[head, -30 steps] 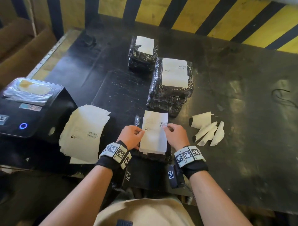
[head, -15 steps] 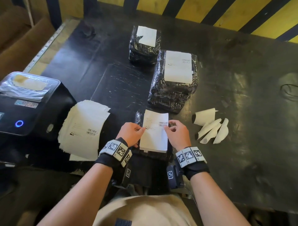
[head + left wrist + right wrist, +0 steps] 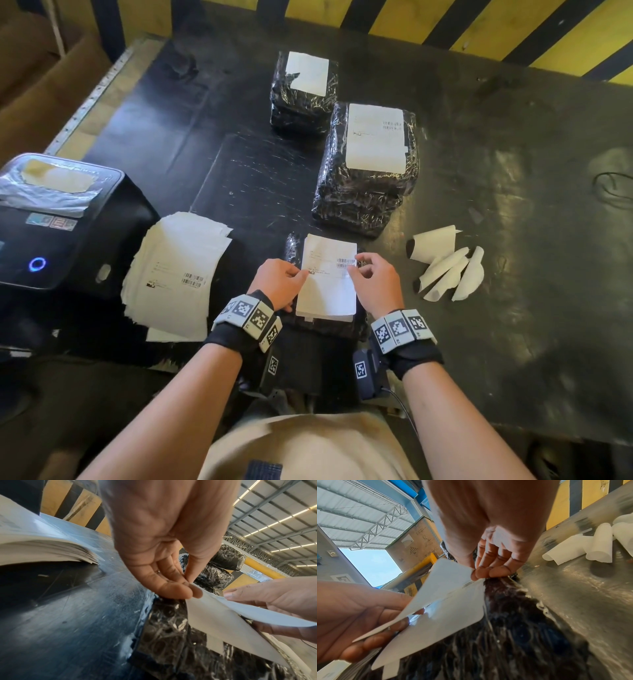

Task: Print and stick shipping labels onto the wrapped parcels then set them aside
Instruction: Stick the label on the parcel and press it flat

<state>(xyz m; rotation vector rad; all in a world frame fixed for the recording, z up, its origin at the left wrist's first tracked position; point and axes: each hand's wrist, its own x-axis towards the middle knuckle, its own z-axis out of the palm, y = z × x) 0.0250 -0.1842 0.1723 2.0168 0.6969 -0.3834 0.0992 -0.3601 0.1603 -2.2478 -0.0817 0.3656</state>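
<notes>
Left hand point(image 3: 281, 284): thumb and fingers pinch the left edge of the shipping label point(image 3: 329, 277). Right hand point(image 3: 375, 281): pinches the right edge beside the barcode. The hands sit apart, one at each side of the sheet.

Shipping label: white, rectangular, long axis running away from the person; far half lifted, near half lying on the parcel. The wrist views show its white backing sheet partly peeled away below it. Print: one barcode at right, a small black mark at left, lines of text too small to read.

Near parcel point(image 3: 294, 250): black, under glossy clear wrap, at the near table edge directly under the label.

Large parcel point(image 3: 359, 198): just beyond, black, wrapped, white label on top with barcode, text unreadable, long axis also pointing away.

Small parcel point(image 3: 298, 102): farther back, white label, no print legible.

Label stack point(image 3: 178, 270): left of the hands, white sheets, top one with barcodes.

Printer point(image 3: 61, 222): far left, black, blue ring light lit.

Curled backing strips point(image 3: 445, 267): right of the hands, white.

Table point(image 3: 513, 240): dark, scuffed.
</notes>
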